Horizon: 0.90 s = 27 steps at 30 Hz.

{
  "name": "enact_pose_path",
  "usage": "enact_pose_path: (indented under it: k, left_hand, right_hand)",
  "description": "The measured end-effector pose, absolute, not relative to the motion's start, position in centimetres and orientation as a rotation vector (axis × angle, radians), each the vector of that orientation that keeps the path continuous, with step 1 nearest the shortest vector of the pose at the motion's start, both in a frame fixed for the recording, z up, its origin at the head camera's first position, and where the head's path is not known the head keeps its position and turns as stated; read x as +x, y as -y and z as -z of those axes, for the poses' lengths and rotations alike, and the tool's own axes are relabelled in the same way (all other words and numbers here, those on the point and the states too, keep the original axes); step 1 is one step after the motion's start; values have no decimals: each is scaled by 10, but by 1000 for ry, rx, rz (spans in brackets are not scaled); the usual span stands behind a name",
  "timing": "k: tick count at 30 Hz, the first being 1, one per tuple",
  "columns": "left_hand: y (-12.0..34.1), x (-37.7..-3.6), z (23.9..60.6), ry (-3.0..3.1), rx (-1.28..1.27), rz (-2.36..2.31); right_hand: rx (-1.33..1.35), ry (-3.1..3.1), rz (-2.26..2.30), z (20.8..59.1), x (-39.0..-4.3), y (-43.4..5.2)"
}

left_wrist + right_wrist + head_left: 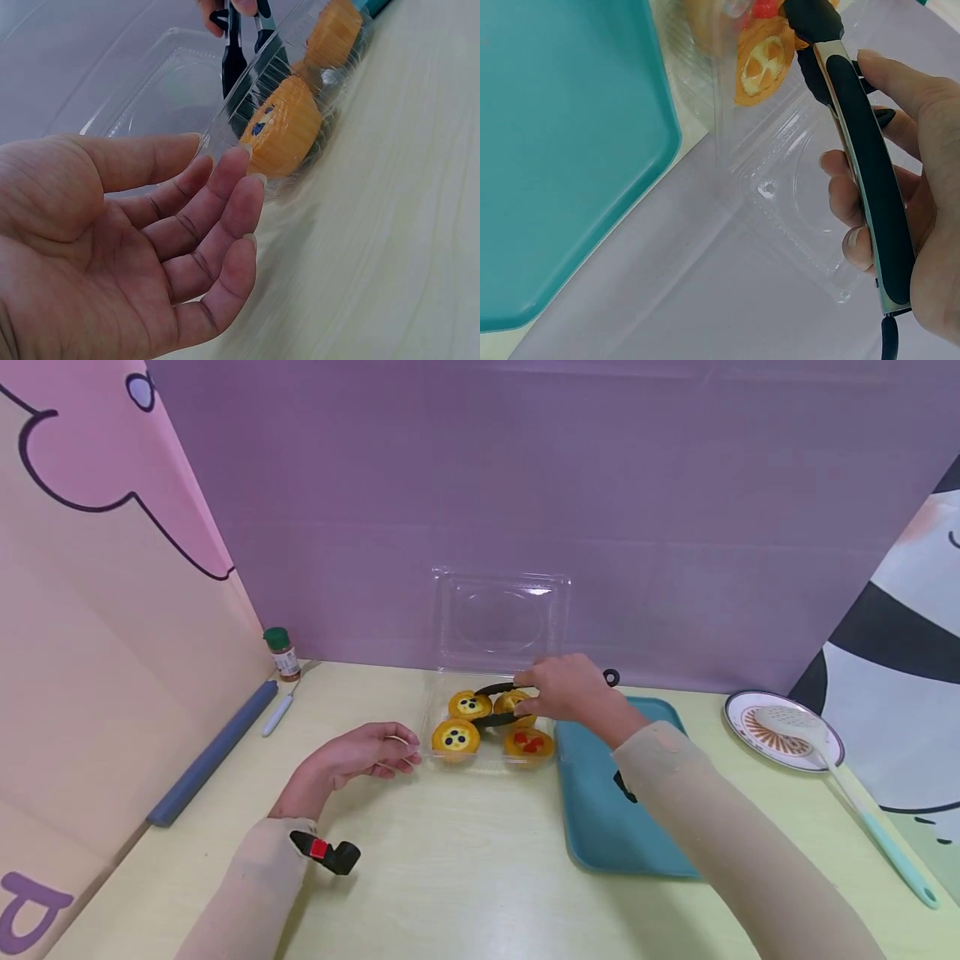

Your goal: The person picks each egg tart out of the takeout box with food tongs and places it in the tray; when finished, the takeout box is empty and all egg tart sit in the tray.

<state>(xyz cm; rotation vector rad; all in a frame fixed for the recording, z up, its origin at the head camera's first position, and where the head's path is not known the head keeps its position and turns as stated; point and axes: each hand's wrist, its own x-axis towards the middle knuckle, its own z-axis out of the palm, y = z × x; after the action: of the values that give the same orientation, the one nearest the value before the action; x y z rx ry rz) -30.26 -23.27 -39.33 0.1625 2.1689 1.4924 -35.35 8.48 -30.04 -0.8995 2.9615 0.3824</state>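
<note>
My right hand [566,693] grips black-handled tongs [870,172]. Their black ends reach over the far right tart to either side of the far left tart [467,704], topped with blue dots. Four yellow-orange tarts would be beyond pairs: several sit in a clear plastic container [483,758], among them a near left tart [455,739] with blue dots and a near right tart [529,745] with red pieces. My left hand [367,750] is at the container's front left; thumb and index fingertips [196,142] pinch its rim, other fingers half bent.
The container's clear lid [498,614] stands raised against the purple backdrop. A teal tray [600,810] lies right of the container. Farther right, a slotted turner [851,785] rests on a patterned plate [738,714]. At left are a blue rod [213,752], a light-handled tool [277,717] and a green-capped jar [283,656].
</note>
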Motion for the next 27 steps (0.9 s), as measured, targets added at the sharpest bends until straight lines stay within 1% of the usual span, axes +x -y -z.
enact_pose_path:
  k: [9,15,27]
  left_hand:
    - [233,-303,391,-2160,152,-1494]
    - [233,-302,391,-2166,148,-1487]
    - [233,-303,393,-2173,164,-1485]
  right_hand:
    - [-844,-3024,-347,295,-352,-98]
    - [-865,-3066,-347,293,-346,-108]
    - [-864,-3157,-134,290,-328,-138]
